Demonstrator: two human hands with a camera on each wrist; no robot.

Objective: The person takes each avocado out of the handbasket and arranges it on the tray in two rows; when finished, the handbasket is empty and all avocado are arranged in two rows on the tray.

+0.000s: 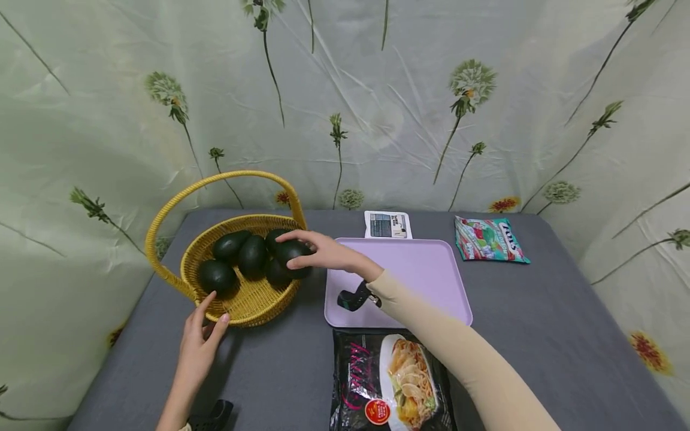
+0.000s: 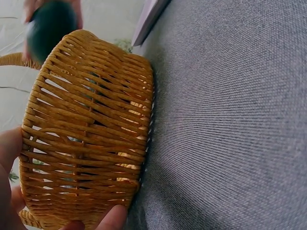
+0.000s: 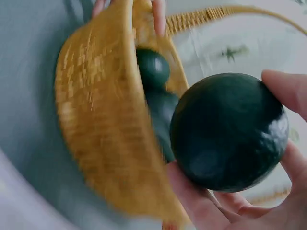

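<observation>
right hand [image 1: 326, 251]: pinches an avocado [image 3: 225, 134] above the right rim of the yellow wicker basket [image 1: 250, 302] | left hand [image 1: 195, 344]: grips its near rim, thumb outside | other avocados [image 1: 252, 257]: inside | lilac tray [image 1: 415, 263]: beside basket, right

The handle [image 1: 242, 173] bars the basket's [image 1: 256, 304] far side, with an open gap between basket and tray [image 1: 417, 266].
</observation>
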